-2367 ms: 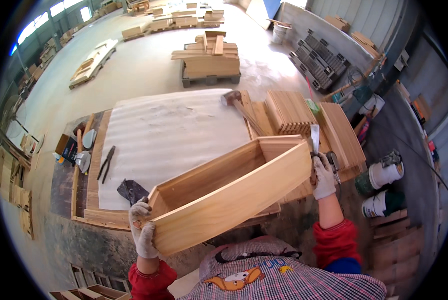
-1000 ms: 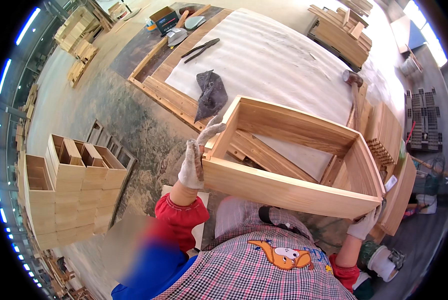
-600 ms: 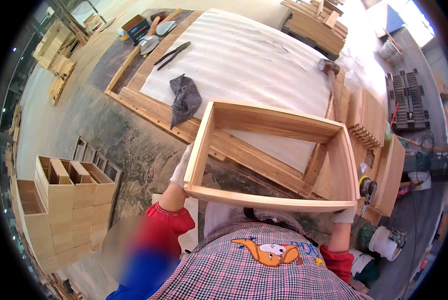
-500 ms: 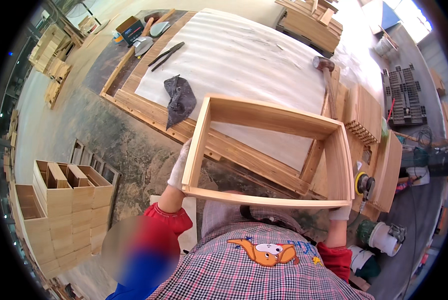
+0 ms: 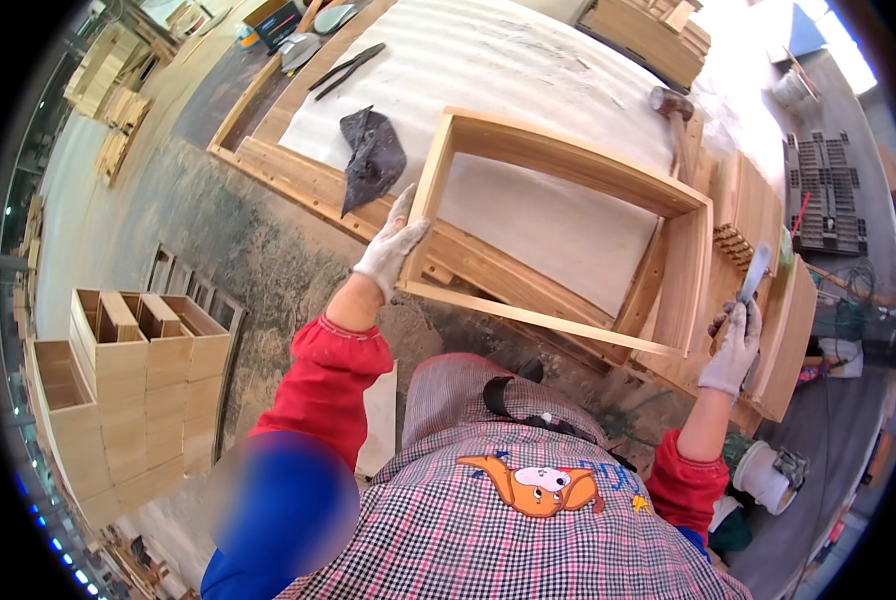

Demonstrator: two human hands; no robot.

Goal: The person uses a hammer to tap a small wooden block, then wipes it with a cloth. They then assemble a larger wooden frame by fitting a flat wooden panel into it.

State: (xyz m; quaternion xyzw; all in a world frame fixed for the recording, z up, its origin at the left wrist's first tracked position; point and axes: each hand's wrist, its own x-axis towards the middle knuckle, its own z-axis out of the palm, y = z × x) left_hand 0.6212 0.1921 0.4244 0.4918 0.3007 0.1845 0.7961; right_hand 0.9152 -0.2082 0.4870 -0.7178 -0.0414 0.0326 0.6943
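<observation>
A bottomless rectangular wooden drawer frame (image 5: 568, 325) lies tilted across the near edge of the padded table; white sheet and boards show through it. My left hand (image 5: 390, 250), in a whitish glove, grips the outside of its left wall, thumb near the top edge. Beyond the frame's right end, my gloved right hand (image 5: 732, 352) is closed round a flat-bladed putty knife (image 5: 756, 272), its pale blade pointing up and away. The knife's handle is mostly hidden by the fingers. The glove's fingertips look dark.
On the white sheet (image 5: 488, 60) lie dark pliers (image 5: 348, 70), a black cloth or bag (image 5: 371, 158) and a mallet (image 5: 673, 105). Stacked wooden panels (image 5: 753, 205) stand at the right. Wooden boxes (image 5: 148, 400) are piled at the left. A white bucket (image 5: 765, 478) sits lower right.
The frame has moved away from me onto the table edge. My right hand has let go of it and taken the putty knife at the right. My left hand has shifted farther up its left wall.
</observation>
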